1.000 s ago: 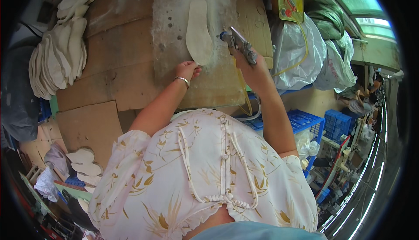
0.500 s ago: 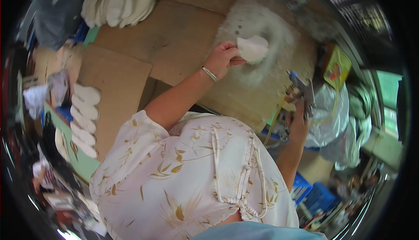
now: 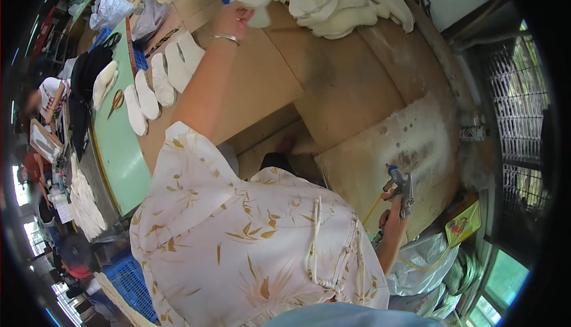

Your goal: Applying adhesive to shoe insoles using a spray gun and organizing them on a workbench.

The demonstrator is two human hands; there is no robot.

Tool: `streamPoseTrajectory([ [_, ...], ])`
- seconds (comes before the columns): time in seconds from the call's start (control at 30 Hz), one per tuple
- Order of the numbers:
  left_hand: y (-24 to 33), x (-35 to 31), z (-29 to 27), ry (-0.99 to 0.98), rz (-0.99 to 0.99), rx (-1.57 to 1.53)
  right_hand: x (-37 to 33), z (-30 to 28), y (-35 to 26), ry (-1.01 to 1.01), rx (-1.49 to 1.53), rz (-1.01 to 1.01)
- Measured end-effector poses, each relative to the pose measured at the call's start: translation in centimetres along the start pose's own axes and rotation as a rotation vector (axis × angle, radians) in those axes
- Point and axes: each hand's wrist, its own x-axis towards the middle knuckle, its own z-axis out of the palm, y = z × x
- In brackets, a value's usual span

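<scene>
My left hand (image 3: 234, 21) reaches out to the far left with its fingers closed on the edge of a thin white insole (image 3: 259, 13). It hangs above the cardboard, just left of a large pile of cream insoles (image 3: 324, 3). On the right, my right hand (image 3: 393, 221) is wrapped round the handle of a metal spray gun (image 3: 402, 191), with a yellow hose running from it. The gun stands over cardboard coated with a whitish residue (image 3: 416, 145). Several single insoles (image 3: 162, 80) lie in a row on the cardboard beside my left forearm.
Left of the row stands a green table (image 3: 125, 160) with scissors (image 3: 116, 102) and more insoles (image 3: 105, 83). A blue crate (image 3: 128, 282) is at the lower left. Plastic bags (image 3: 425, 267) bulge at the lower right. Other people (image 3: 53, 98) are at the far left.
My view has swung to the left. My left hand has carried the insole from over the whitish patch out toward the far left. My right hand keeps hold of the spray gun.
</scene>
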Motion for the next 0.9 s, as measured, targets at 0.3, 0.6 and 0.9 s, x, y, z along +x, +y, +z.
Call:
streamPoseTrajectory([
  [0.3, -5.1, 4.6, -15.1, 0.434, 0.12, -0.15, 1.7, 7.2, -2.5, -0.023, -0.131, 0.141],
  [0.6, -14.5, -5.9, -16.2, 0.698, -0.272, -0.224, 3.8, 10.8, -4.5, -0.059, -0.18, 0.141],
  [0.9, -9.7, 1.4, -16.8, 0.677, -0.037, -0.061, 4.6, 12.0, -4.7, -0.077, -0.193, 0.158],
])
